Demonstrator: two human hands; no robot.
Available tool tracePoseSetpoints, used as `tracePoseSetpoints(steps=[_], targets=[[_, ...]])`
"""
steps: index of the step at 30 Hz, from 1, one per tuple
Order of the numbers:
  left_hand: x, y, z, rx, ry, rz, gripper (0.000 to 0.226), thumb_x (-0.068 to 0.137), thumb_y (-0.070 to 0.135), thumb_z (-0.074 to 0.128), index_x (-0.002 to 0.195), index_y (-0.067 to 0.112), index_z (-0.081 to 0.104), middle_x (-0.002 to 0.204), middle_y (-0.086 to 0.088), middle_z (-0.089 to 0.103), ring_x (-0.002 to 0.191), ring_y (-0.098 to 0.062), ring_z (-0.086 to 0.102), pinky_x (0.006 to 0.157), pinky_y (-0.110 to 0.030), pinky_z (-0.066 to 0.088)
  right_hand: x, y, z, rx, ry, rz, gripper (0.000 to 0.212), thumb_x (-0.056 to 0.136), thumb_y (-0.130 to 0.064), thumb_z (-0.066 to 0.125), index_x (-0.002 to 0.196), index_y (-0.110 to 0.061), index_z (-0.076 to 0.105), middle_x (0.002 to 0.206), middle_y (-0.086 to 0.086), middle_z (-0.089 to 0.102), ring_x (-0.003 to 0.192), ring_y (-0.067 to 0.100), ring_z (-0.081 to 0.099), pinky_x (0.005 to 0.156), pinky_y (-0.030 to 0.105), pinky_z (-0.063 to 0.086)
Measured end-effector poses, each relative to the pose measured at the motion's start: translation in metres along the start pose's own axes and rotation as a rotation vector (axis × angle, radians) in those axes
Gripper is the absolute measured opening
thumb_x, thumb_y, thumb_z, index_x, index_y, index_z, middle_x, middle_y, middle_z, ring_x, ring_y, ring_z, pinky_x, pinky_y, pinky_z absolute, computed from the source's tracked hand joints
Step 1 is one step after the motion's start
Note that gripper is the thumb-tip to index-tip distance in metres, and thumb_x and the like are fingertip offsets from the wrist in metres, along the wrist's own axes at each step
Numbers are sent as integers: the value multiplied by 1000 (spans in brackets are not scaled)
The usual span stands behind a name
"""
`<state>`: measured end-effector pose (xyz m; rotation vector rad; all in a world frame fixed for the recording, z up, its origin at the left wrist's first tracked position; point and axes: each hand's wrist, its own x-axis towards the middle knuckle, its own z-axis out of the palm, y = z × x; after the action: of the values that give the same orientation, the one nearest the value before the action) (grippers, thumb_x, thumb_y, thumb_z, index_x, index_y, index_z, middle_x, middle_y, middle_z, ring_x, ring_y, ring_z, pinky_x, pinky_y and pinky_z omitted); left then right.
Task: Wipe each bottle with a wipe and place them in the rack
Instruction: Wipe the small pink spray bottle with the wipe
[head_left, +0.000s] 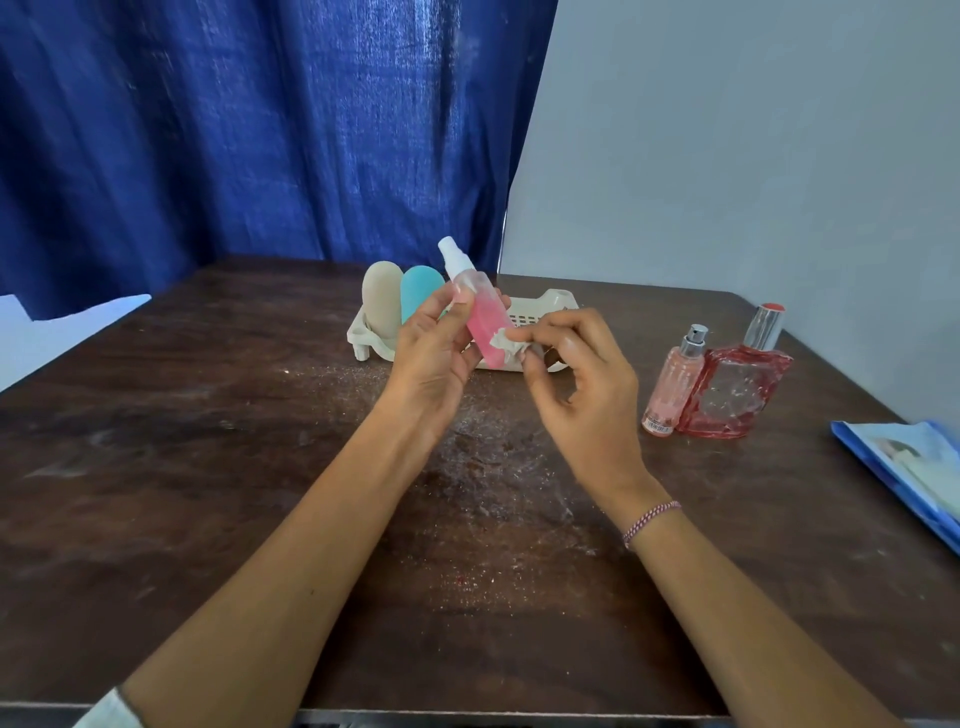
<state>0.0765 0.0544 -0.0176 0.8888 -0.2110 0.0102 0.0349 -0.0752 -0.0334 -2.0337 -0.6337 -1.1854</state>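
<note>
My left hand grips a clear spray bottle with pink liquid and a white nozzle, tilted above the table. My right hand pinches a small crumpled wipe against the bottle's lower side. Behind the hands sits a cream plastic rack holding a beige bottle and a teal bottle at its left end. To the right stand a slim pink spray bottle and a square pink glass perfume bottle.
A blue wipe packet lies at the table's right edge. The dark wooden table is scuffed and dusty. A blue curtain hangs behind, a grey wall to the right.
</note>
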Motion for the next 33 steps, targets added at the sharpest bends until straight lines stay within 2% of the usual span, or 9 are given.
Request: tracePoseSetpoints(steps=[4,6,10,12,14,16,19,27,33], targets=[[-3,-9,4,161,-87,28,34,91,2,52,124,4,52,93,-4,69,78,-10,67,73,-26,56,2,1,-1,-35,43,14,16,85,-4,60,100,-4,67,96,8,56,90,5,51,79,11,46],[-6,-12,8,219,-127,38,34,87,-5,54,117,12,56,90,2,71,81,-9,67,78,-27,54,3,3,-3,-65,64,31,17,84,-1,62,100,-4,67,98,9,56,92,3,49,81,8,44],[-7,-15,7,387,-162,88,38,84,1,61,119,16,57,93,1,68,97,-18,61,93,-33,48,6,7,-7,-74,114,70,15,85,-4,60,99,-4,66,98,9,56,91,12,55,81,14,46],[-8,-18,7,509,-197,121,40,82,3,65,120,11,57,90,3,67,96,-16,61,92,-30,48,7,9,-10,-77,116,81,17,86,-6,58,101,-6,66,99,8,54,92,13,54,82,17,47],[-9,-21,7,587,-229,135,40,80,6,68,118,9,56,83,7,69,87,-10,64,86,-26,51,6,9,-10,-136,77,58,19,86,-5,57,103,-5,67,100,9,54,95,9,49,85,11,42],[-10,-20,7,603,-215,139,40,79,8,70,116,9,55,83,5,71,84,-10,66,79,-23,52,5,9,-9,-187,41,41,19,87,-4,56,103,-4,66,101,10,54,97,7,45,88,7,38],[-7,-16,5,618,-163,175,38,78,5,71,112,10,55,94,0,70,90,-10,65,79,-19,51,7,12,-10,-206,32,59,17,87,-2,54,101,-3,65,103,11,53,99,11,46,87,6,37],[-8,-13,5,625,-205,214,35,78,2,69,107,17,56,100,2,70,95,-10,67,83,-21,52,8,23,-18,-96,90,99,14,86,-2,60,97,-8,67,98,6,57,90,14,57,78,18,48],[-8,-6,2,558,-248,193,39,83,3,63,120,7,56,110,-4,68,106,-16,63,95,-28,49,9,20,-16,0,88,56,16,83,1,63,93,-9,70,96,5,62,93,14,60,76,26,53]])
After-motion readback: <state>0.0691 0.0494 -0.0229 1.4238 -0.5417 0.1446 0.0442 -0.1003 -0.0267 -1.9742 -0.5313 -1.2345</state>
